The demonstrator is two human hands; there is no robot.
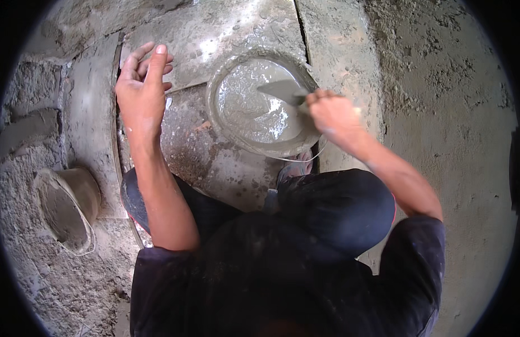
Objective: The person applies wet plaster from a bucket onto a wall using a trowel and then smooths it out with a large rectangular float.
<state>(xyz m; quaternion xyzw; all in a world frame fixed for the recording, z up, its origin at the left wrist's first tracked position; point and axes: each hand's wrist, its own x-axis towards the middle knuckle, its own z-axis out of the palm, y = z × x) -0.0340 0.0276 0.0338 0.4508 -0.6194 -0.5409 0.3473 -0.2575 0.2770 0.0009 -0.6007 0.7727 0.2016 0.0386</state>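
A round bucket [243, 101] of wet grey cement, with a wire handle, stands at the upper middle between my knees and the boards. My right hand [333, 115], at the bucket's right rim, grips a trowel [279, 90], its blade over the wet mix inside. My left hand [142, 84] is raised to the left of the bucket, fingers loosely bent and apart, holding nothing.
A smaller cement-coated bucket [90, 191] with a wire handle stands at the lower left on rough mortar. Cement-stained boards [86, 95] with dark gaps lie around the large bucket. A grey plastered surface [450, 180] runs along the right. My knees [333, 202] are bent below.
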